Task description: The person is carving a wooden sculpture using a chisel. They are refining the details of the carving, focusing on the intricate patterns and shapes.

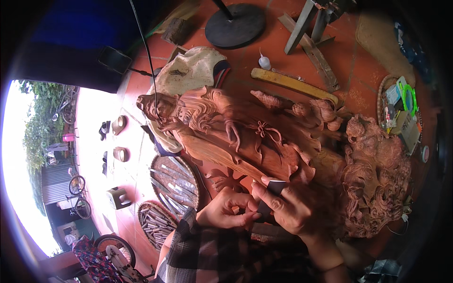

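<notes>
A carved reddish-brown wooden statue of a robed figure (222, 118) lies on its back before me, head to the left and its heavily carved base (375, 174) to the right. Over its near edge, my right hand (290, 207) is closed on a dark, flat piece that looks like sandpaper (277, 187). My left hand (230, 208) is beside it, thumb and fingers curled to a pinch at the lower part of the same dark piece. Part of the piece is hidden behind my fingers.
Left of my hands are a round basket of flat metal chisels (174, 181) and a basket of short rods (155, 221). Beyond the statue lie a yellow wooden bar (292, 85), a small white bottle (264, 61) and a black round stand (235, 26). A basket of supplies (401, 111) sits far right.
</notes>
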`<state>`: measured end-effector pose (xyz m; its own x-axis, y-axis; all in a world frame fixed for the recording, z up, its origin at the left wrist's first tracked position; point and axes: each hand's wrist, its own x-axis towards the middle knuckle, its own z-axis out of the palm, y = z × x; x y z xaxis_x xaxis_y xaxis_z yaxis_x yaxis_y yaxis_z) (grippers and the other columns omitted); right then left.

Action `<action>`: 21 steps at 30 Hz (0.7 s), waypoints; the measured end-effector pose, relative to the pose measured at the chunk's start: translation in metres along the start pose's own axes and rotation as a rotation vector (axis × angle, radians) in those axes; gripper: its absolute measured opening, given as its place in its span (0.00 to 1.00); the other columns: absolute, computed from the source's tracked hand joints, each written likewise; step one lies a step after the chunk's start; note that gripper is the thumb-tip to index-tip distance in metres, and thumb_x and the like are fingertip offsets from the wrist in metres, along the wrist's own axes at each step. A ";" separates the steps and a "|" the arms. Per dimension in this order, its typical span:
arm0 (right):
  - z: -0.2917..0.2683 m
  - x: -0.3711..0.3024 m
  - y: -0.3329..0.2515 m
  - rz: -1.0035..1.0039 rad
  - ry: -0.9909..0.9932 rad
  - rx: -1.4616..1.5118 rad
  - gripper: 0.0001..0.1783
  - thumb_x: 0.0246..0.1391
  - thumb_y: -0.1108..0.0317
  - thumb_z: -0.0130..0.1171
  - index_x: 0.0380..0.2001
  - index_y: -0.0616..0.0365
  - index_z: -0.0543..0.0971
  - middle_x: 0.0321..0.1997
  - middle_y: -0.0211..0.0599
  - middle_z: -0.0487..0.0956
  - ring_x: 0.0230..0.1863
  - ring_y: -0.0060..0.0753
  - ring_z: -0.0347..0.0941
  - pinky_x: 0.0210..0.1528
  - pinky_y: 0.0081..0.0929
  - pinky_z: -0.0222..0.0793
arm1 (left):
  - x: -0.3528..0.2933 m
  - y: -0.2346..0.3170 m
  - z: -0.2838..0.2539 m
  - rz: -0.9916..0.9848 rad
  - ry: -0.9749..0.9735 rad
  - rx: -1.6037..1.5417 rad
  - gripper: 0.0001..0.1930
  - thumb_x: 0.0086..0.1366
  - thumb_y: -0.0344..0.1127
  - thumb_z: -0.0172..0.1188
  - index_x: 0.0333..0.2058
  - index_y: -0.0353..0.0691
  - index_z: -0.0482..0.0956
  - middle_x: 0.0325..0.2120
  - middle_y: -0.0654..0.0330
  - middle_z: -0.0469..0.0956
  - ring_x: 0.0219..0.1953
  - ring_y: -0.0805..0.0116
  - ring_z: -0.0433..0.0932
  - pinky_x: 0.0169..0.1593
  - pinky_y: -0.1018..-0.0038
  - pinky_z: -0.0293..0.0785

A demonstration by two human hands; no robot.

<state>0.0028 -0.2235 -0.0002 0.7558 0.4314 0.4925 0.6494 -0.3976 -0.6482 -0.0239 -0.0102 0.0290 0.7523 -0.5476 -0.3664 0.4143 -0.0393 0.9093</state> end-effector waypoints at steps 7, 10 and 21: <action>0.004 -0.007 0.004 -0.033 0.054 0.156 0.26 0.48 0.72 0.62 0.54 0.53 0.80 0.37 0.33 0.77 0.31 0.26 0.75 0.33 0.28 0.73 | 0.003 -0.009 0.002 0.005 -0.090 -0.036 0.06 0.67 0.31 0.62 0.35 0.32 0.79 0.24 0.60 0.82 0.26 0.79 0.81 0.27 0.84 0.73; 0.005 -0.011 0.005 0.033 0.136 0.319 0.20 0.49 0.68 0.66 0.47 0.56 0.82 0.32 0.34 0.78 0.31 0.28 0.77 0.32 0.28 0.73 | 0.011 -0.001 0.005 0.078 -0.144 -0.006 0.07 0.66 0.31 0.63 0.37 0.33 0.81 0.26 0.59 0.83 0.30 0.78 0.81 0.30 0.81 0.73; -0.028 0.012 0.009 0.654 0.064 1.063 0.41 0.67 0.37 0.30 0.54 0.65 0.75 0.31 0.32 0.74 0.26 0.20 0.67 0.31 0.18 0.65 | -0.011 -0.006 -0.006 0.186 0.184 0.271 0.05 0.63 0.27 0.63 0.37 0.33 0.83 0.29 0.57 0.83 0.34 0.67 0.81 0.44 0.70 0.73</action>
<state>0.0200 -0.2448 0.0160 0.9331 0.3480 -0.0907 -0.2159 0.3406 -0.9151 -0.0314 0.0009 0.0265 0.8915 -0.4081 -0.1966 0.1295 -0.1863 0.9739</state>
